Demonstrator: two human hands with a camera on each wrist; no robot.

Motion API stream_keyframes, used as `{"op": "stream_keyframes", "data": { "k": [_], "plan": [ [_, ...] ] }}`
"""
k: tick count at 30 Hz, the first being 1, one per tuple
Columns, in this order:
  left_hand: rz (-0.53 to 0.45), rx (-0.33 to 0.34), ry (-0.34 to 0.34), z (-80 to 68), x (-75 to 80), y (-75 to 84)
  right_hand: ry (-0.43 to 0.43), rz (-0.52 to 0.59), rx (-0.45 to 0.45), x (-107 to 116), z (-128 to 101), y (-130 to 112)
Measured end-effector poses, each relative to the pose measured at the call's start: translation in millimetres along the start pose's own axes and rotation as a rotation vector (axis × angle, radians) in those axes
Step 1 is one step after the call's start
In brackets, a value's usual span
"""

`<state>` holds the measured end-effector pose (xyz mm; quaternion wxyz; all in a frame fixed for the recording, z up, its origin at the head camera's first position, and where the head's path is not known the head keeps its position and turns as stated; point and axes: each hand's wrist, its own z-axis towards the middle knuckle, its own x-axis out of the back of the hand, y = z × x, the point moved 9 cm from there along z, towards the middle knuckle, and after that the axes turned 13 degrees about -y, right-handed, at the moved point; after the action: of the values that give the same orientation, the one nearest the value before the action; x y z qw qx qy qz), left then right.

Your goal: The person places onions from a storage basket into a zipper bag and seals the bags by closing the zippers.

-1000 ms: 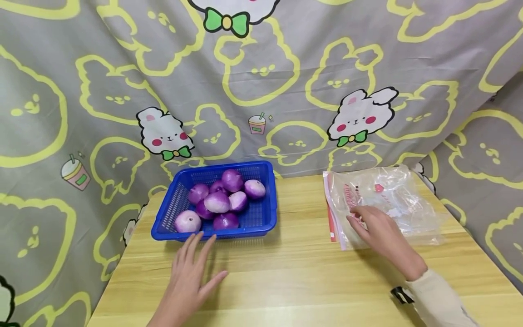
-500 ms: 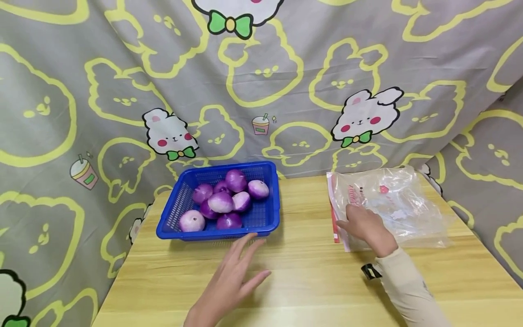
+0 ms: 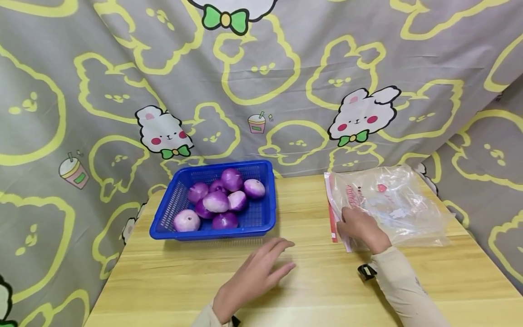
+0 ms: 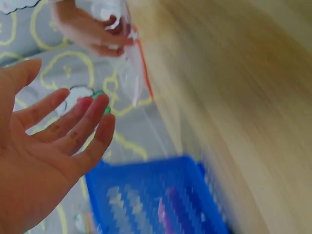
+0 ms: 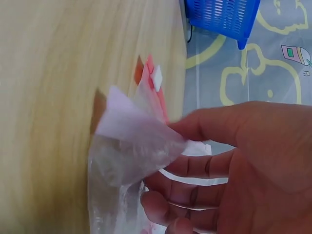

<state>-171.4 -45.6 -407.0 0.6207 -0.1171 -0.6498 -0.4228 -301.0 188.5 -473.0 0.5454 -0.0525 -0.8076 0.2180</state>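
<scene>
A clear plastic zip bag [image 3: 402, 200] with pink print lies flat on the right of the table. My right hand [image 3: 361, 227] is at its left edge. In the right wrist view, thumb and fingers of the right hand [image 5: 253, 161] pinch one lifted layer of the bag's mouth [image 5: 139, 139], apart from the red slider strip [image 5: 158, 92]. My left hand [image 3: 255, 277] hovers over the table between basket and bag, fingers extended and slightly bent, holding nothing. The left wrist view shows the left hand's [image 4: 48, 146] palm bare.
A blue plastic basket [image 3: 273, 200] stands at the back left, holding several purple onions [image 3: 215, 201]. The wooden table [image 3: 310, 295] runs back to a patterned grey curtain [image 3: 286, 91]. A black wrist strap piece [image 3: 367, 272] sticks out by the right sleeve.
My left hand has moved right, from in front of the basket toward the bag. My right hand has moved left to the bag's edge and taken hold of one layer.
</scene>
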Motion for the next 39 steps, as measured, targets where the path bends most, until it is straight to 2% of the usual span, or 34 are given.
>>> {"op": "stream_keyframes", "data": {
  "k": [3,5,9,13,16,20,24,28,31,36,39],
  "plan": [
    [-0.043,-0.029,-0.013,22.5,-9.9,2.1,0.014,-0.025,0.018,3.4,-0.8,-1.7],
    [-0.064,-0.025,-0.012,38.7,-15.4,1.7,0.024,-0.025,0.033,6.6,-2.7,-3.7],
    [-0.169,0.040,-0.031,70.5,-26.5,-4.9,0.034,-0.011,0.064,12.0,-7.4,-8.3],
    [-0.356,0.120,-0.070,93.4,-38.9,-14.7,0.052,-0.021,0.105,16.7,-10.1,-16.5],
    [-0.536,0.147,-0.103,104.6,-51.1,-18.2,0.052,-0.029,0.113,20.0,-12.4,-21.7],
    [-0.754,0.213,-0.129,109.2,-69.0,-26.1,0.033,-0.022,0.147,23.6,-17.4,-31.8],
    [-0.954,0.284,-0.114,109.7,-81.4,-37.1,0.040,-0.032,0.209,30.3,-26.6,-44.8],
    [-1.125,0.334,-0.084,108.3,-86.9,-46.0,0.041,-0.032,0.279,33.7,-36.7,-64.2],
    [-1.199,0.354,-0.022,108.4,-85.4,-51.8,0.027,-0.035,0.331,33.1,-43.1,-78.5],
    [-1.256,0.359,0.130,108.5,-75.2,-61.3,0.042,-0.077,0.378,34.0,-50.1,-93.3],
    [-1.279,0.376,0.163,107.3,-73.4,-64.2,0.063,-0.090,0.390,35.6,-53.4,-96.9]
  ]
}}
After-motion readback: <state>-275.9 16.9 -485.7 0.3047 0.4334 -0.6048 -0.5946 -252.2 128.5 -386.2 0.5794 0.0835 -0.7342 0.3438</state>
